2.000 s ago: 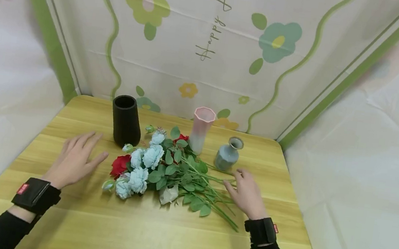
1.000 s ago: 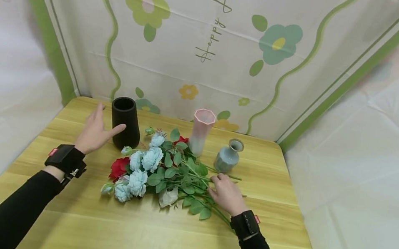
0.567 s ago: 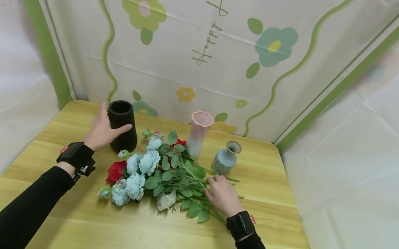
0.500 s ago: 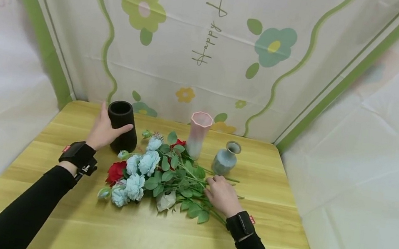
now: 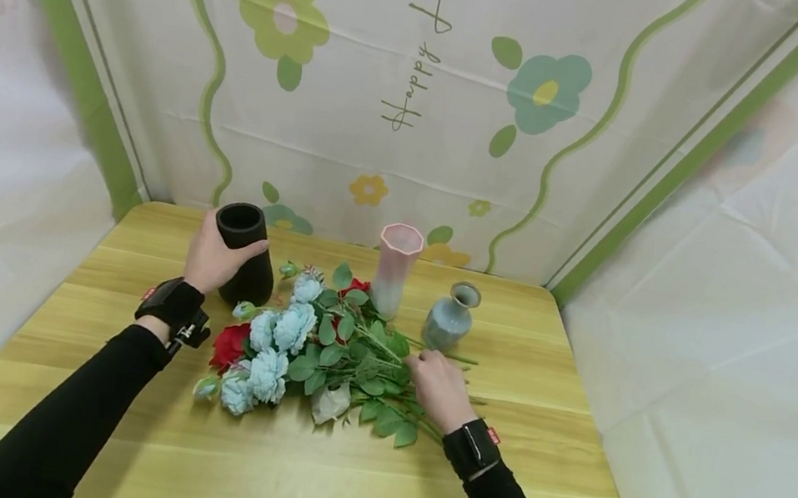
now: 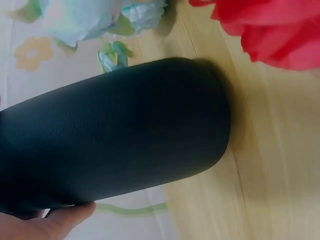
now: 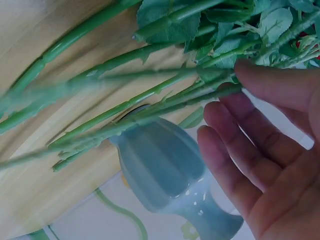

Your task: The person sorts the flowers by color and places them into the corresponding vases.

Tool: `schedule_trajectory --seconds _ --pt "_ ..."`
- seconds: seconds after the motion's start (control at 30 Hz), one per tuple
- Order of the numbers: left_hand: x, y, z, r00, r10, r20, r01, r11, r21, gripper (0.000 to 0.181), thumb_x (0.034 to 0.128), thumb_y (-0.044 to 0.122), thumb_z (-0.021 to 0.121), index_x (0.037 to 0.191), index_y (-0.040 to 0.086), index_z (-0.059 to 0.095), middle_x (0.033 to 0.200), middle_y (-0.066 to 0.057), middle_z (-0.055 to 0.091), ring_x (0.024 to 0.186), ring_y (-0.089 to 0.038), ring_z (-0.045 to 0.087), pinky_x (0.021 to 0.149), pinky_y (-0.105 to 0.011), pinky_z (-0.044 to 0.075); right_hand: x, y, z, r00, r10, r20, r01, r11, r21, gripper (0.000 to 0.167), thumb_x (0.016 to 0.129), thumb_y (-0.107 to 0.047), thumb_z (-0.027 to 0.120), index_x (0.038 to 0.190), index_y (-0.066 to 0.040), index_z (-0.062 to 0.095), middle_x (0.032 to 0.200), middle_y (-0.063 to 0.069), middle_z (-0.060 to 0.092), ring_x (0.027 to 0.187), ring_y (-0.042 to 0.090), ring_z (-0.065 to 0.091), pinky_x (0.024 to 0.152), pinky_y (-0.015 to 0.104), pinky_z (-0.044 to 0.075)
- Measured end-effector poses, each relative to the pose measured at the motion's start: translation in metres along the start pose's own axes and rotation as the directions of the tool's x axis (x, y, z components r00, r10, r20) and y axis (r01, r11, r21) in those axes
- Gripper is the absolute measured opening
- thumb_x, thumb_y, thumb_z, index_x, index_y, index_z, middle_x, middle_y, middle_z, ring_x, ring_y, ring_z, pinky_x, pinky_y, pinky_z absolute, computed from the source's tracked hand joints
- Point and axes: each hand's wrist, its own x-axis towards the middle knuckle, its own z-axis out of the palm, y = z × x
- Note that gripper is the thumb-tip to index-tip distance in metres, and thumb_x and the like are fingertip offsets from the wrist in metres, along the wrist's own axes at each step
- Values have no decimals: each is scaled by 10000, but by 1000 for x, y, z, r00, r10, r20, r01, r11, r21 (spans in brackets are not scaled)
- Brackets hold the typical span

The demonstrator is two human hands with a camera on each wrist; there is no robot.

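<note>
At the back left my left hand grips a black vase, its thumb across the front near the rim. The vase stands upright; the left wrist view shows its dark side and base by the wood. A pile of artificial flowers lies mid-table: pale blue blooms, a red rose, a white rose and green leaves. My right hand is over the stems at the right. In the right wrist view its thumb and index finger pinch a green stem; the other fingers are loosely bent.
A pink-and-white vase stands behind the flowers. Right of it is a small blue-grey vase, close to the stem ends. The wooden table is walled by white printed cloth at the back and sides.
My left hand has moved right and back to the black vase and taken hold of it. My right hand has moved left along the stems and closed on one.
</note>
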Motion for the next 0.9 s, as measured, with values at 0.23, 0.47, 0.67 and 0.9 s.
schedule_trajectory --seconds 0.23,0.47,0.67,0.9 --pt "-9 4 0 999 20 48 -21 999 34 727 850 281 800 1407 1 427 1296 -235 503 1142 -425 503 949 -587 402 1 -5 4 999 15 -33 -17 998 -57 231 808 105 715 845 -120 751 700 27 543 590 178 553 428 277 409" --pt "-17 12 0 997 40 67 -40 999 3 731 851 263 803 1422 18 419 1306 -220 504 1165 -414 492 973 -581 388 -3 0 -5 995 -1 -96 -4 998 -58 260 760 119 772 952 -55 755 846 74 598 746 229 594 512 282 501" --pt "-19 7 1 995 21 95 -21 1000 -1 787 862 341 781 1465 39 374 1347 -236 477 1194 -439 465 994 -597 365 -7 17 -14 968 -35 -249 21 998 -58 287 758 144 748 1000 -9 731 920 122 603 751 254 599 480 295 502" --pt "-10 -34 14 996 73 43 -72 997 -36 829 823 315 823 1475 93 361 1374 -189 464 1226 -396 455 1015 -545 363 -6 29 -31 914 -10 -407 16 1000 10 259 827 125 705 1062 15 704 988 153 600 870 305 616 636 335 550"
